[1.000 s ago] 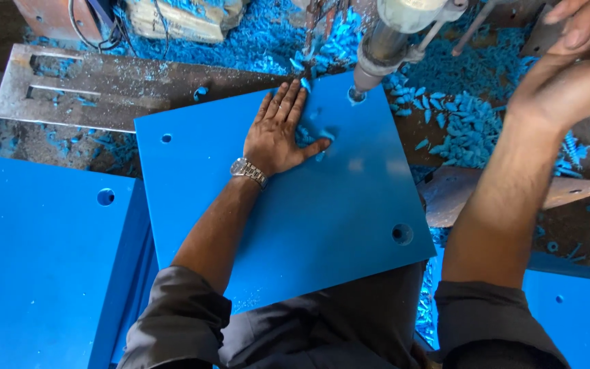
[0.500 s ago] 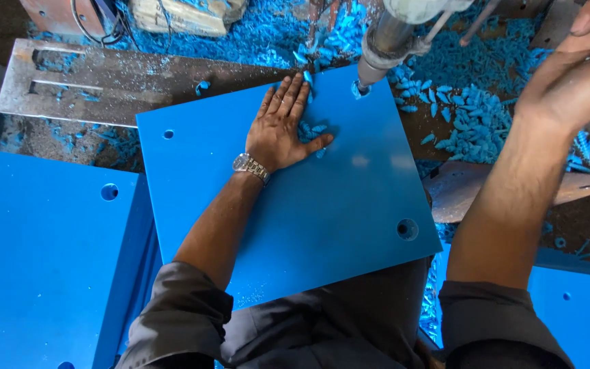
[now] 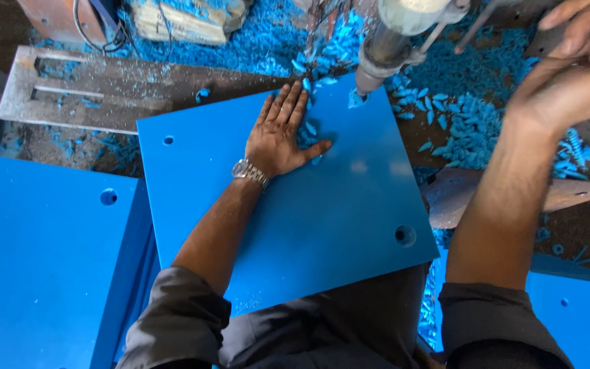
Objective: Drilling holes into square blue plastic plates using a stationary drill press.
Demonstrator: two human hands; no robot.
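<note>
A square blue plastic plate point(image 3: 322, 219) lies on the drill table, with a hole near its lower right corner and a small one at its upper left. My left hand point(image 3: 281, 133) presses flat on the plate near its far edge, fingers spread, a metal watch on the wrist. The drill spindle point(image 3: 385, 51) stands over the plate's far right corner, its bit touching the plate amid blue chips. My right hand point(image 3: 571, 65) is raised at the upper right, blurred, fingers curled by a thin metal lever point(image 3: 476, 27); whether it grips the lever is unclear.
Blue curled shavings point(image 3: 469, 119) cover the machine bed behind and to the right. A stack of similar blue plates point(image 3: 42, 260) sits at the left, another blue plate point(image 3: 575, 321) at the lower right. A slotted steel base point(image 3: 104, 96) lies behind the plate.
My left hand slid a little away from me along the plate. The drill bit now meets the plate's far right corner. My right hand stays raised by the lever.
</note>
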